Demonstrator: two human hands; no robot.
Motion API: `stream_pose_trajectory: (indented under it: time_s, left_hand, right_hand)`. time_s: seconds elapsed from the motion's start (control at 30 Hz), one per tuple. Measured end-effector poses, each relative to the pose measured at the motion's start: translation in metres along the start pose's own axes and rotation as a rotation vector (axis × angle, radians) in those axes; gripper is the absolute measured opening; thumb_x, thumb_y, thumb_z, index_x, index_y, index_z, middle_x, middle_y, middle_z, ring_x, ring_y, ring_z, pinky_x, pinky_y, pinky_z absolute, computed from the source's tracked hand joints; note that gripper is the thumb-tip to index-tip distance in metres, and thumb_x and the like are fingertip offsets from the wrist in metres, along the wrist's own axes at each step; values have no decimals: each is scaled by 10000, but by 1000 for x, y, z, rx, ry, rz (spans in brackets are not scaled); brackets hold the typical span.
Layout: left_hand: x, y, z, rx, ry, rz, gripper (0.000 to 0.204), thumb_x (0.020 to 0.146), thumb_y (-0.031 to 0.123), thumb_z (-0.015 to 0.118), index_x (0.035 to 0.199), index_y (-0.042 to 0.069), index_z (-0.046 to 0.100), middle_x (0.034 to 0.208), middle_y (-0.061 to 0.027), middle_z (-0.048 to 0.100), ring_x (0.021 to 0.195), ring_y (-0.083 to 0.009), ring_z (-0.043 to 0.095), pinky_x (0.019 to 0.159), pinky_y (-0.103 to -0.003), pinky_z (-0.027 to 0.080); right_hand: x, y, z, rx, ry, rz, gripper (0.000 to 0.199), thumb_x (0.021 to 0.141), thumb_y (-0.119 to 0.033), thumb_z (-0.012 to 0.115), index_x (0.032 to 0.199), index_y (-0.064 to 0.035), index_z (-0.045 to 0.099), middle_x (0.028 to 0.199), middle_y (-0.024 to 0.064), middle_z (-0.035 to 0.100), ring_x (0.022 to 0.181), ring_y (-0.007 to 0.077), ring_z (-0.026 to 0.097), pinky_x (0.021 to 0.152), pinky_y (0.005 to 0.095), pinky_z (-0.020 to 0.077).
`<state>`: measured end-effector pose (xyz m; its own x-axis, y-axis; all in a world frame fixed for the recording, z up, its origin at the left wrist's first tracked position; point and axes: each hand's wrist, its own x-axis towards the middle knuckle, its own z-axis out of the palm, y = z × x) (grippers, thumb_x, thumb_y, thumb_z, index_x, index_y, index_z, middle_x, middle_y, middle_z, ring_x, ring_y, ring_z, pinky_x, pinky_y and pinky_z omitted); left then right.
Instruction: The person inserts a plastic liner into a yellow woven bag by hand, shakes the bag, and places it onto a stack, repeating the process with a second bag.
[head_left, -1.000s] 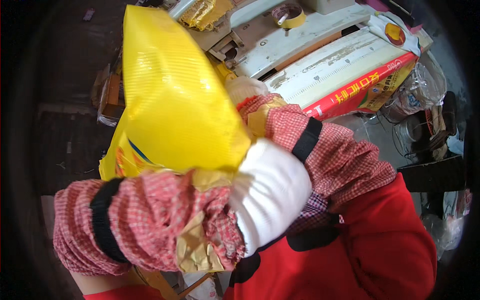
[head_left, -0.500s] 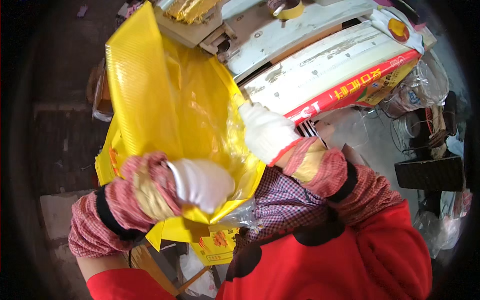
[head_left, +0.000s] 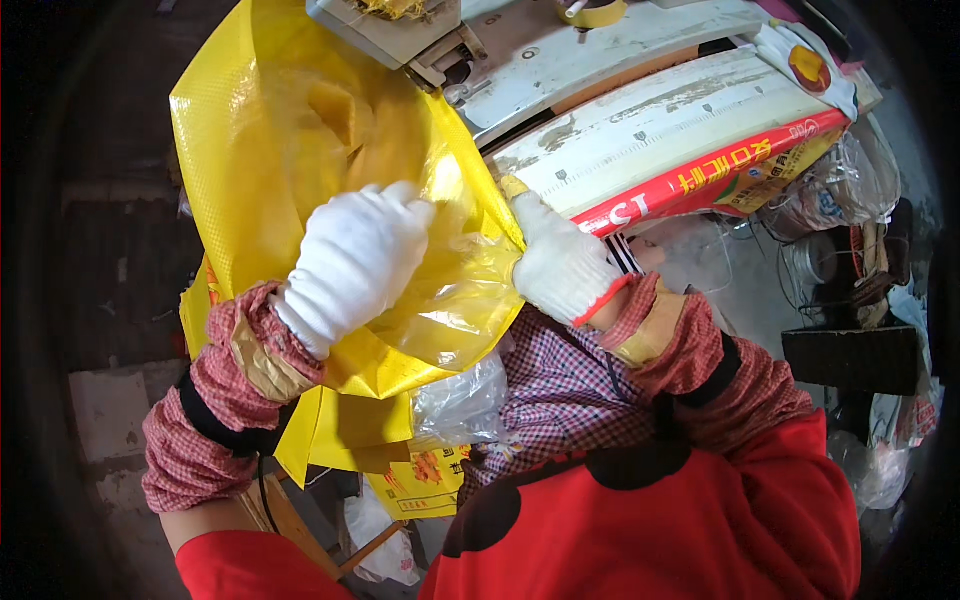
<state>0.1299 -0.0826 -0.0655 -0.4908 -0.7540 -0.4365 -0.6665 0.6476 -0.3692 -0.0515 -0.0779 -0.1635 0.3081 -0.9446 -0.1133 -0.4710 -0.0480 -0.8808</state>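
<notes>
A large yellow woven plastic bag (head_left: pixel 215 130) hangs with its mouth spread open toward me, its inside partly visible. Clear plastic film (head_left: pixel 455 335) lines the inside near the mouth. My right hand (head_left: pixel 565 255), in a white knit glove, is closed on the bag's right rim, thumb side along the edge. White-gloved too, my left hand (head_left: pixel 355 260) is over the bag's mouth with its back toward me. Its fingertips are blurred and partly turned away, so I cannot tell whether they grip anything.
Behind the bag stands a pale machine bed (head_left: pixel 520 60) with a tape roll (head_left: pixel 592 12) on it. A worn white worktop (head_left: pixel 640 130) has a red printed bag (head_left: pixel 710 175) along its front edge. Checked cloth (head_left: pixel 560 385) lies over my lap. Another yellow printed bag (head_left: pixel 420 485) lies below.
My left hand has moved up and away from the bag's near rim to over its mouth. The mouth has opened wider, and the right hand has shifted slightly right and down along the rim.
</notes>
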Motion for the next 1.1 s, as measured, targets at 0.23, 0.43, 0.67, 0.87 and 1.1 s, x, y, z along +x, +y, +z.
stream_pose_trajectory:
  time_s: [0.23,0.43,0.67,0.87,1.1]
  left_hand:
    - [-4,-8,16,-86,-237,5,143,734,110,530,853,99,608,696,-96,605,688,-305,610,613,-397,489]
    - [-12,-5,16,-212,-324,-14,252,752,148,544,995,86,568,973,-129,597,844,-332,593,692,-411,484]
    - [-15,6,0,-86,-569,28,331,738,172,563,1045,52,530,1035,-169,569,856,-340,604,673,-413,495]
    - [5,5,0,-253,139,-69,247,755,71,510,990,23,572,1037,-159,589,869,-343,568,777,-395,460]
    - [16,18,33,-286,246,184,412,728,121,543,1099,-55,507,1151,-224,505,1006,-383,494,875,-402,406]
  right_hand:
    - [14,-28,-3,-278,-62,66,603,720,-108,579,1289,-130,381,1195,178,491,1063,358,517,872,426,431]
    - [57,-58,-3,-925,-390,-620,368,705,-194,629,1071,-221,620,1198,76,516,1142,265,440,982,382,295]
    - [64,-25,-11,-770,-137,-455,444,704,-197,612,1144,-156,575,1187,77,529,1121,277,461,983,373,326]
    - [44,15,-26,-37,40,-185,411,830,-134,515,1224,-23,482,1080,135,601,976,229,588,847,277,459]
    - [57,23,1,603,-399,251,408,840,-322,541,1036,34,580,933,149,636,715,203,625,651,299,510]
